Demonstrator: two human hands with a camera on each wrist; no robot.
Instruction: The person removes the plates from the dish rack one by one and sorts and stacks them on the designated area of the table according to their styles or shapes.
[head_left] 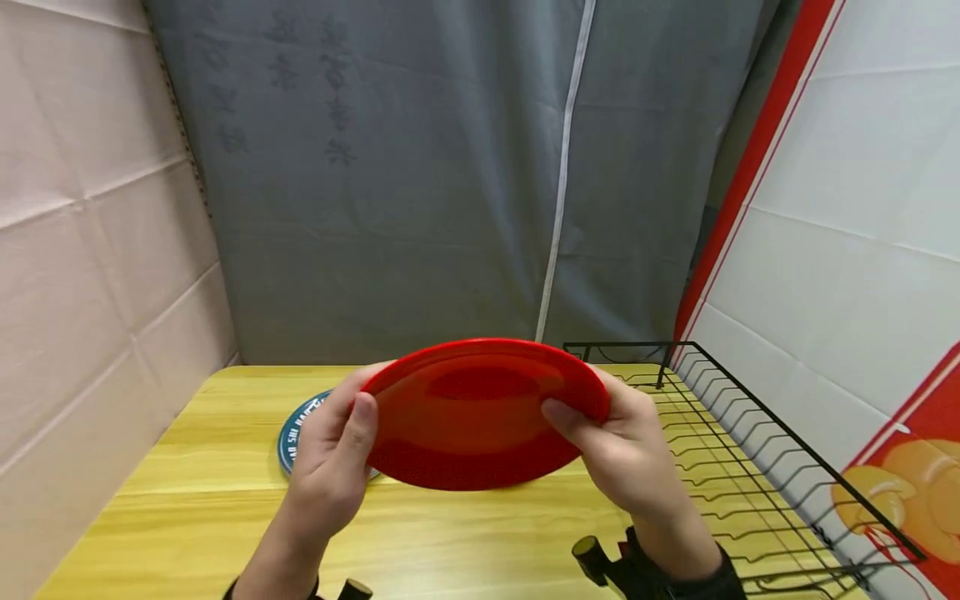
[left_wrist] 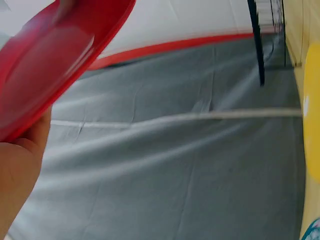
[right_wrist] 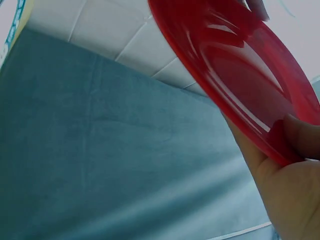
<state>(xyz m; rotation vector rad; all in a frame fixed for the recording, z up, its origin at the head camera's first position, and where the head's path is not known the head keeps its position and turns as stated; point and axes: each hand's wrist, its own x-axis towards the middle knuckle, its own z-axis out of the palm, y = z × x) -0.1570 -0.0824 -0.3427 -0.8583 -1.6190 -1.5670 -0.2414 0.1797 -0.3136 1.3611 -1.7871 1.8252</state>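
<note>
A shiny red plate [head_left: 480,417] is held up above the table, tilted so that its inner face shows in the head view. My left hand [head_left: 333,458] grips its left rim, with the thumb on the near side. On the right rim, my right hand [head_left: 630,442] pinches the plate, thumb pressed on the inner face and fingers behind it. The right wrist view shows that thumb [right_wrist: 302,137] lying over the rim. Behind my left hand, a round blue item with white lettering [head_left: 288,442] lies on the table, partly covered.
A black wire rack [head_left: 750,467] stands along the right side of the wood-patterned table [head_left: 187,467]. Something yellow [left_wrist: 312,110] shows at the right edge of the left wrist view. A grey curtain [head_left: 420,208] hangs behind, with pale walls on both sides.
</note>
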